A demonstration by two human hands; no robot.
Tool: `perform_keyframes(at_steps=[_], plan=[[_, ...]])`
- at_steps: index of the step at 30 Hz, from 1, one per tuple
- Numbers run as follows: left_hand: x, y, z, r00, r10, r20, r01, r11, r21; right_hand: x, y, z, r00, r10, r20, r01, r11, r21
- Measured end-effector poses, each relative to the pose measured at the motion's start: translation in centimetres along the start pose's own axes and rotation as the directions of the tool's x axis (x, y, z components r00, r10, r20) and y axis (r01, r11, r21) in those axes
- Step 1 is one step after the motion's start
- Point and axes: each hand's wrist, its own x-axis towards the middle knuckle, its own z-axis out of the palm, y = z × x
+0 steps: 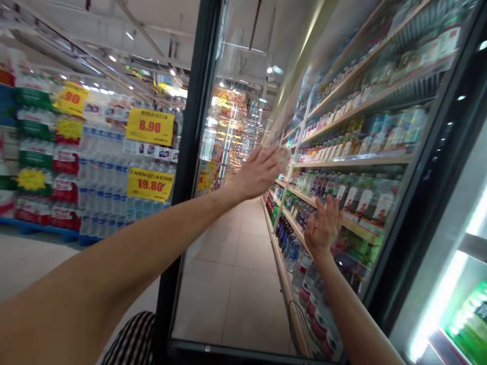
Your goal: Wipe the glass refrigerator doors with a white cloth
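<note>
A tall glass door point(213, 294) with a black frame stands swung open before me. My left hand point(258, 172) reaches across it from the lower left, its fingers stretched flat at the pane. By its fingertips is a pale, blurred patch; I cannot tell whether it is a cloth or a reflection. Lower and to the right, my right hand point(324, 225) is raised at the glass with its fingers up and apart. Nothing shows in it. Through or in the pane appear shelves point(353, 165) of bottles, behind and beside my hands.
Stacked packs of bottled water point(101, 172) with yellow price signs point(150, 126) stand on a blue pallet point(41, 228) at left. A lit cooler interior with a green bottle point(470, 314) is at lower right. Striped fabric point(131, 337) shows below.
</note>
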Motion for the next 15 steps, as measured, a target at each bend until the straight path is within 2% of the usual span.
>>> perform_keyframes(at_steps=[1,2,3,4,5,6,7,8,9,10,11,12,13,14,15], plan=[[-0.7,1.0,0.3,0.992,0.121,0.031,-0.120,0.993,-0.019,0.0,0.0,0.0,1.000,-0.005,-0.005,0.005,1.000,0.000],[-1.3,1.9,0.5,0.954,0.290,0.071,-0.286,0.956,-0.059,0.0,0.0,0.0,1.000,-0.007,-0.008,0.007,1.000,0.000],[-1.8,2.6,0.7,0.894,0.436,0.102,-0.427,0.899,-0.102,0.0,0.0,0.0,1.000,-0.009,-0.010,0.009,1.000,0.001],[-2.1,2.9,0.8,0.838,0.533,0.120,-0.518,0.845,-0.133,0.0,0.0,-0.1,1.000,-0.011,-0.011,0.011,1.000,0.001],[-2.1,2.9,0.8,0.815,0.565,0.125,-0.550,0.824,-0.141,0.0,0.0,-0.1,1.000,-0.014,-0.008,0.014,1.000,0.002],[-1.8,2.5,0.7,0.839,0.532,0.116,-0.520,0.846,-0.122,0.0,0.0,-0.1,1.000,-0.014,-0.004,0.014,1.000,0.002],[-1.3,1.9,0.5,0.895,0.437,0.088,-0.430,0.899,-0.083,0.0,0.0,-0.1,1.000,-0.013,-0.002,0.013,1.000,0.005],[-0.9,1.2,0.3,0.954,0.296,0.047,-0.294,0.955,-0.037,0.0,0.0,-0.2,1.000,-0.013,-0.003,0.013,1.000,0.008],[-0.6,0.5,0.2,0.988,0.154,-0.002,-0.154,0.988,0.000,0.0,0.0,-0.2,1.000,-0.015,-0.007,0.015,1.000,0.011],[-0.6,0.1,0.1,0.998,0.043,-0.046,-0.042,0.999,0.025,0.0,0.0,-0.1,1.000,-0.016,-0.013,0.017,1.000,0.013],[-0.8,0.0,0.2,0.997,-0.002,-0.071,0.005,0.999,0.037,0.1,0.0,-0.1,1.000,-0.018,-0.020,0.018,1.000,0.014],[-1.3,0.1,0.3,0.997,0.032,-0.072,-0.029,0.999,0.040,0.1,0.0,-0.1,0.999,-0.017,-0.027,0.018,1.000,0.014],[-2.1,0.3,0.4,0.988,0.145,-0.053,-0.143,0.989,0.032,0.1,0.0,-0.1,0.999,-0.019,-0.031,0.019,1.000,0.014],[-2.9,0.6,0.5,0.953,0.302,-0.021,-0.302,0.953,0.013,0.1,0.0,-0.1,0.999,-0.021,-0.033,0.021,1.000,0.014],[-3.7,0.7,0.6,0.895,0.447,0.008,-0.447,0.895,-0.011,0.1,0.0,-0.1,0.999,-0.024,-0.034,0.025,1.000,0.014]])
